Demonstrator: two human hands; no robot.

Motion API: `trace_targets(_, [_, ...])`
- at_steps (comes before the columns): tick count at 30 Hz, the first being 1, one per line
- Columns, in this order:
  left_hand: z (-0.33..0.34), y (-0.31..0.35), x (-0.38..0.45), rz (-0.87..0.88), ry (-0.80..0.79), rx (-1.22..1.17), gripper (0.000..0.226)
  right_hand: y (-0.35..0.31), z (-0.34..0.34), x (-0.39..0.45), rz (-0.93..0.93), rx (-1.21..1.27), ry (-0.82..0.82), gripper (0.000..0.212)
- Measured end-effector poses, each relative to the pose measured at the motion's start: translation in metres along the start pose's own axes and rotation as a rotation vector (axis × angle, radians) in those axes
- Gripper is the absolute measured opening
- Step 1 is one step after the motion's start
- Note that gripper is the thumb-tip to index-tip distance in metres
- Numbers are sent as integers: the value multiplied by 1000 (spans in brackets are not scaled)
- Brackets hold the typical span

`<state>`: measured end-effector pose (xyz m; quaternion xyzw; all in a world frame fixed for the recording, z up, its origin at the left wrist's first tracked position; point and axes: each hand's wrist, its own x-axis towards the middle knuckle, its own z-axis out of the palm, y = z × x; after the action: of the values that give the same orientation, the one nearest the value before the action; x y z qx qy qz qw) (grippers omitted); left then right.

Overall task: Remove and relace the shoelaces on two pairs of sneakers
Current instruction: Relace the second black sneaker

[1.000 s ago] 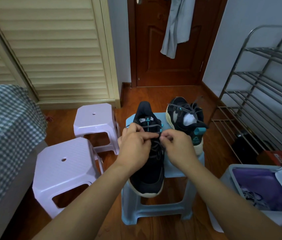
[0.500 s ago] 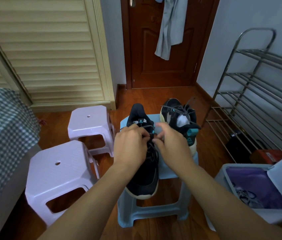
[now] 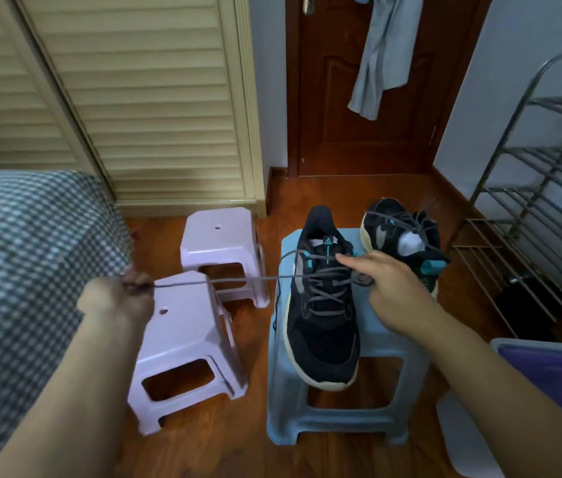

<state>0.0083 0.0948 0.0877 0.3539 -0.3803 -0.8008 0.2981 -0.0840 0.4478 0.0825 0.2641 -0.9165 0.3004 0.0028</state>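
A black sneaker (image 3: pixel 322 334) with a cream sole lies on the pale blue stool (image 3: pixel 379 343), toe toward me. Its grey shoelace (image 3: pixel 248 279) runs taut from the upper eyelets out to the left. My left hand (image 3: pixel 124 293) grips the lace's end in a fist over the near lilac stool. My right hand (image 3: pixel 381 282) rests on the sneaker's right side at the eyelets, index finger pointing across the tongue; whether it pinches the lace I cannot tell. A second black sneaker (image 3: pixel 402 241) with loose laces stands behind my right hand.
Two lilac stools (image 3: pixel 186 343) (image 3: pixel 219 243) stand left of the blue one. A checked bed cover (image 3: pixel 24 270) fills the left. A metal shoe rack (image 3: pixel 527 208) is at the right, and a grey box (image 3: pixel 548 367) with purple lining at lower right.
My left hand has pulled away from the sneaker to the left, drawing a long stretch of lace out taut. My right hand has stayed at the eyelets.
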Motion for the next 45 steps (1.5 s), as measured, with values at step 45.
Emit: trace_targets(45, [51, -43, -90, 322, -589, 1176, 17, -38, 26, 0, -167, -151, 366, 18])
